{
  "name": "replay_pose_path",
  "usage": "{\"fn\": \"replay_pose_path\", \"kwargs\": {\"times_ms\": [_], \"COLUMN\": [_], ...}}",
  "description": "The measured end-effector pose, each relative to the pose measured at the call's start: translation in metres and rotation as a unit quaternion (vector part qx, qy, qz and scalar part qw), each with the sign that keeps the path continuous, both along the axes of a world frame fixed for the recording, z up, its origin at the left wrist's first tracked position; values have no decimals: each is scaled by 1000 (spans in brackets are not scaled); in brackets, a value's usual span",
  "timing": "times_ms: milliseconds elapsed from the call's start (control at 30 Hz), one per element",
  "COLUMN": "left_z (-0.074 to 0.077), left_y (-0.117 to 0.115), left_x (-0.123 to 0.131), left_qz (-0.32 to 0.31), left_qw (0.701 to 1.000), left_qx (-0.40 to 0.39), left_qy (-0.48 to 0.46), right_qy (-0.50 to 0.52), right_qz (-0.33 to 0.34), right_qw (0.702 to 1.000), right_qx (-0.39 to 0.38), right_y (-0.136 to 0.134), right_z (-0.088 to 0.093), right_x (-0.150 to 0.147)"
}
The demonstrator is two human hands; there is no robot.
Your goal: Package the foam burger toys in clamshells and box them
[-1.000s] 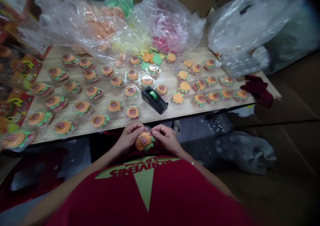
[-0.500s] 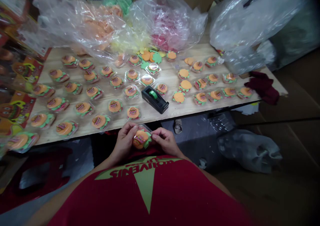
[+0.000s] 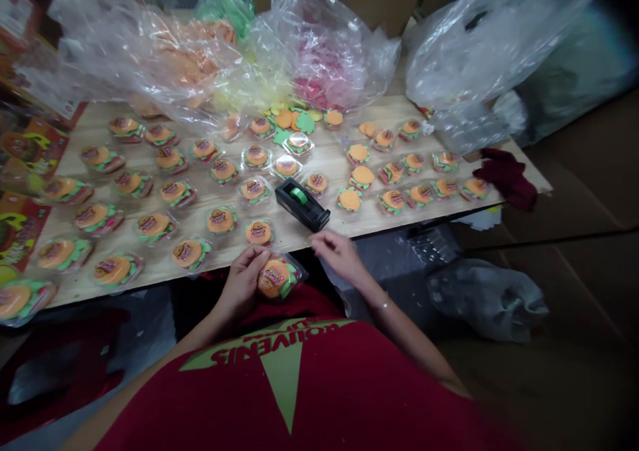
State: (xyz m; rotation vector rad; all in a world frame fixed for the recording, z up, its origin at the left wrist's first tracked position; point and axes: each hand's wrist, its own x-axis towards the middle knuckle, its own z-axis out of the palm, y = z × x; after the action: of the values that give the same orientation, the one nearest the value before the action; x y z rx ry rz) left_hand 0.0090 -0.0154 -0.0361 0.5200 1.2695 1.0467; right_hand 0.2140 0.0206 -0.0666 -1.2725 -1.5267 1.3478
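Note:
My left hand (image 3: pixel 243 279) is closed on the edge of a clear plastic clamshell pack with a toy burger (image 3: pixel 275 277) inside, held just in front of the table edge. The pack's printed orange bun and green lettuce face up. My right hand (image 3: pixel 340 255) is apart from the pack, its fingers loosely bent and nothing visible in them. Its fingertips are near the front end of a black tape dispenser (image 3: pixel 303 205) with a green roll core, which stands on the table (image 3: pixel 319 228).
Rows of packed toy burgers (image 3: pixel 174 193) cover the table's left side, with more at right. Loose burger stacks (image 3: pixel 360 176) and lettuce pieces (image 3: pixel 303 122) lie mid-table. Plastic bags of coloured parts (image 3: pixel 324 52) stand behind. A dark red cloth (image 3: pixel 506 177) lies at the right end.
My right hand has let go of the pack and moved up and right toward the tape dispenser. My left hand keeps the pack. The view has shifted slightly.

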Motion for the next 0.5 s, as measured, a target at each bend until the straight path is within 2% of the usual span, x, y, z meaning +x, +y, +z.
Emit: {"fn": "replay_pose_path", "kwargs": {"times_ms": [67,133,200,267,367,500], "left_z": [1,3,5,6,5,-1], "left_y": [3,4,3,2,3,11], "left_x": [1,3,4,4,2,1], "left_qz": [-5,-6,-1,4,0,-31], "left_qw": [1000,1000,1000,1000,1000,999], "left_qx": [-2,-8,-15,-19,-23,-22], "left_qy": [8,13,14,11,11,1], "right_qy": [-145,-211,-175,-106,-46,103], "right_qz": [-80,-105,-94,-78,-73,-84], "right_qw": [981,966,979,991,996,985], "right_qx": [104,109,53,0,-30,-108], "right_y": [33,61,79,85,76,53], "right_z": [1,-3,-9,-16,-24,-37], "right_x": [11,15,15,14,18,30]}}
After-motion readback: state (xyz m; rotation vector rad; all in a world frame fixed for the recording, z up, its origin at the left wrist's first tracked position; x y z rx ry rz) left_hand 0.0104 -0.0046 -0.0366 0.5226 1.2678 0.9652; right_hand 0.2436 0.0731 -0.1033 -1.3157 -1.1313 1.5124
